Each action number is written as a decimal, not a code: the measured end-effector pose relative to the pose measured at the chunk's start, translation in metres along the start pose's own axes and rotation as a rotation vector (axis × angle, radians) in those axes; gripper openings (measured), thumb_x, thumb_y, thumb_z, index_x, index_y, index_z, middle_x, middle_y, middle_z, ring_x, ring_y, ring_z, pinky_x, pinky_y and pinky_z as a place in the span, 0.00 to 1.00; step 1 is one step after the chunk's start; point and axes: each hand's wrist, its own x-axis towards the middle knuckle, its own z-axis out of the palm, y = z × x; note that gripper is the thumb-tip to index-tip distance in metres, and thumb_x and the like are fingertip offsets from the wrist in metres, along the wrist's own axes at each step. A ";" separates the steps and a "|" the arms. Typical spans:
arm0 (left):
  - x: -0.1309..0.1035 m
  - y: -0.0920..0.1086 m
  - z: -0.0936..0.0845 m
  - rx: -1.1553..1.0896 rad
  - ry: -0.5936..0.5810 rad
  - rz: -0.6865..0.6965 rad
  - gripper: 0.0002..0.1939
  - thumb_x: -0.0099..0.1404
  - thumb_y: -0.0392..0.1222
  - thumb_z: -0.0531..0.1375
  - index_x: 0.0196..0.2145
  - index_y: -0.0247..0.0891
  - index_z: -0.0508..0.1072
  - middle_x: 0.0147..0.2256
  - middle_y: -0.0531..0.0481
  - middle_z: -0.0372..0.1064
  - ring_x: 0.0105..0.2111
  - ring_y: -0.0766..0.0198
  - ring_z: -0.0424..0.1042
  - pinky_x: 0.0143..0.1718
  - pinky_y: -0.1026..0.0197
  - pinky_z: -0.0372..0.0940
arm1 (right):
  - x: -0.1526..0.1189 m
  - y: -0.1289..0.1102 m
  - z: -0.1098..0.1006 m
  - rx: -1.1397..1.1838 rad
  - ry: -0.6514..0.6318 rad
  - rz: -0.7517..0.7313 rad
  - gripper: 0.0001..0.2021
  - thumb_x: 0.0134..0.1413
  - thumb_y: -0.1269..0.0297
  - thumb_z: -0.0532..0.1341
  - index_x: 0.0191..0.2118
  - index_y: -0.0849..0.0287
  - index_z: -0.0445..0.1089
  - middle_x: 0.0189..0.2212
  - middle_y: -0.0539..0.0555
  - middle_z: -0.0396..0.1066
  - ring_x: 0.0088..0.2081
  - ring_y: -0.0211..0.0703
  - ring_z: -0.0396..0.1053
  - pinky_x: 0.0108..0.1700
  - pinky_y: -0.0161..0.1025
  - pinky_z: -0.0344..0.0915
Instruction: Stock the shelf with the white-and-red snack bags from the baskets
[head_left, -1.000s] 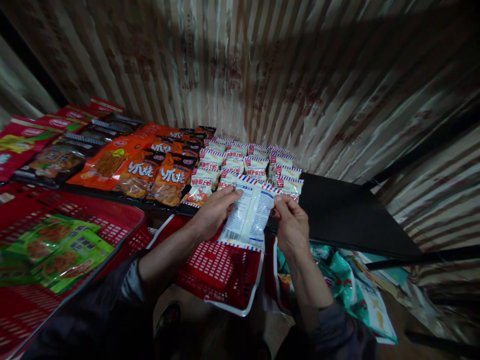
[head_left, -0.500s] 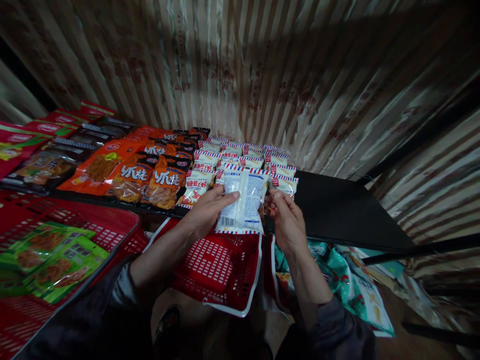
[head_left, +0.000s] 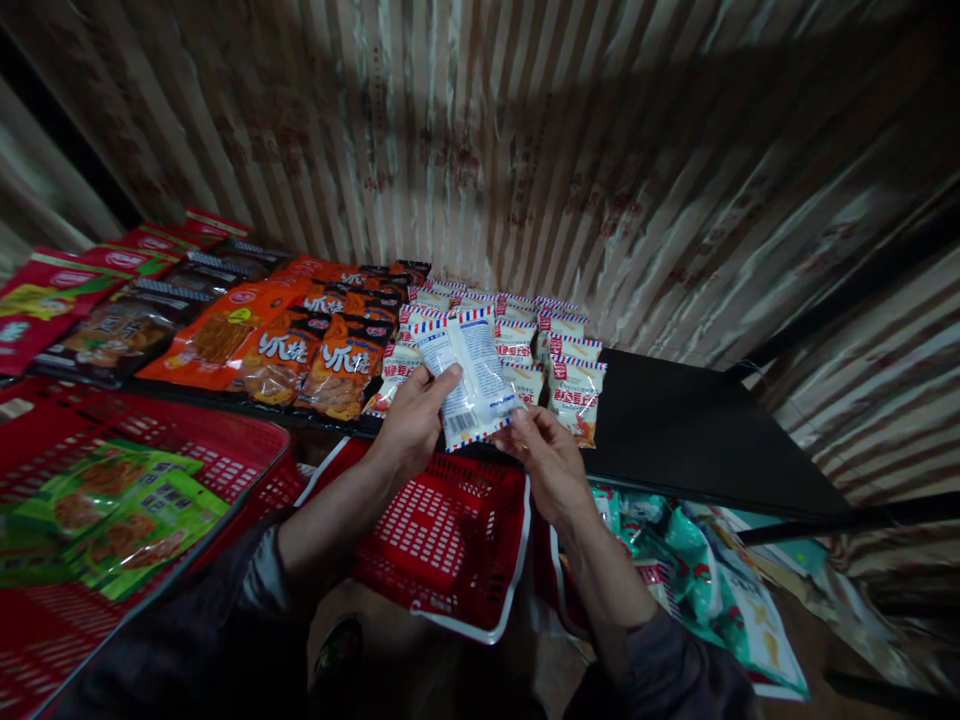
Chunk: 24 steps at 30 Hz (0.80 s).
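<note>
A white snack packet [head_left: 466,378], its printed back with a barcode facing up, is held above the shelf's front edge. My left hand [head_left: 414,415] grips its left side, thumb on top. At its lower right corner, my right hand [head_left: 546,455] has its fingers closed on the packet. Behind and beside it, rows of similar white packets [head_left: 576,392] lie on the black shelf [head_left: 697,430]. Orange and black snack bags [head_left: 341,368] lie just left of those rows.
Below the shelf are a red basket [head_left: 427,535], a second red basket [head_left: 255,440] at left with green packets [head_left: 146,525], and teal bags [head_left: 694,560] at right. More snack bags [head_left: 112,325] lie far left. Striped sheeting [head_left: 480,140] hangs behind the shelf.
The held packet has tilted and moved slightly up. My right hand has shifted from its upper right side to its lower right corner. The view has moved a little.
</note>
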 end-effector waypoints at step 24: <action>-0.001 0.001 0.002 -0.010 -0.045 -0.068 0.11 0.60 0.40 0.64 0.39 0.32 0.73 0.41 0.42 0.77 0.45 0.55 0.74 0.50 0.54 0.68 | 0.003 0.009 -0.004 -0.028 0.067 -0.108 0.14 0.39 0.59 0.70 0.34 0.57 0.73 0.20 0.42 0.69 0.22 0.32 0.62 0.31 0.34 0.62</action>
